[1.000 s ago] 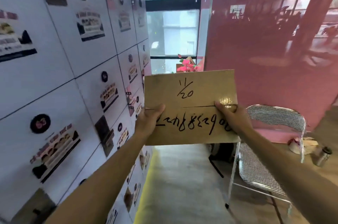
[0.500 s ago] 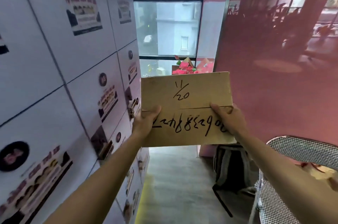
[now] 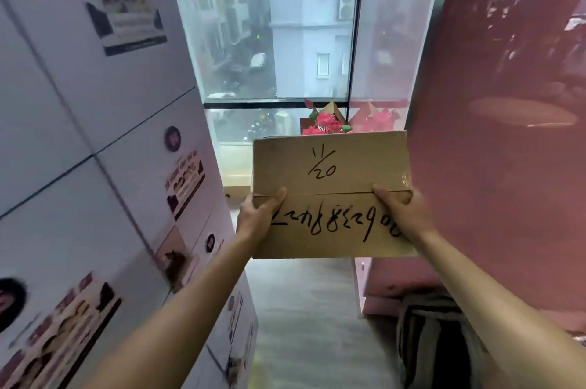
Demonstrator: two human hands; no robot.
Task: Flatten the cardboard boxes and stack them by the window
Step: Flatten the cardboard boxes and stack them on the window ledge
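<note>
A brown cardboard box (image 3: 345,166) with black handwritten marks on its top is held out in front of me at chest height. My left hand (image 3: 255,214) grips its left edge with the thumb on top. My right hand (image 3: 401,209) grips its right edge, thumb lying on the seam. The tall window (image 3: 269,49) stands straight ahead at the end of the narrow passage. Below it, a low ledge (image 3: 236,180) carries what looks like flat cardboard, partly hidden by the box.
White locker doors (image 3: 95,147) with stickers line the left side. A glossy pink wall (image 3: 494,134) runs along the right. Pink flowers (image 3: 326,122) stand behind the box. A striped dark bag (image 3: 434,338) lies on the grey floor (image 3: 304,309) at the right.
I have walked closer to the window with the box held in both hands. The metal mesh chair has dropped out of view on the right, and the bag now lies close at the lower right.
</note>
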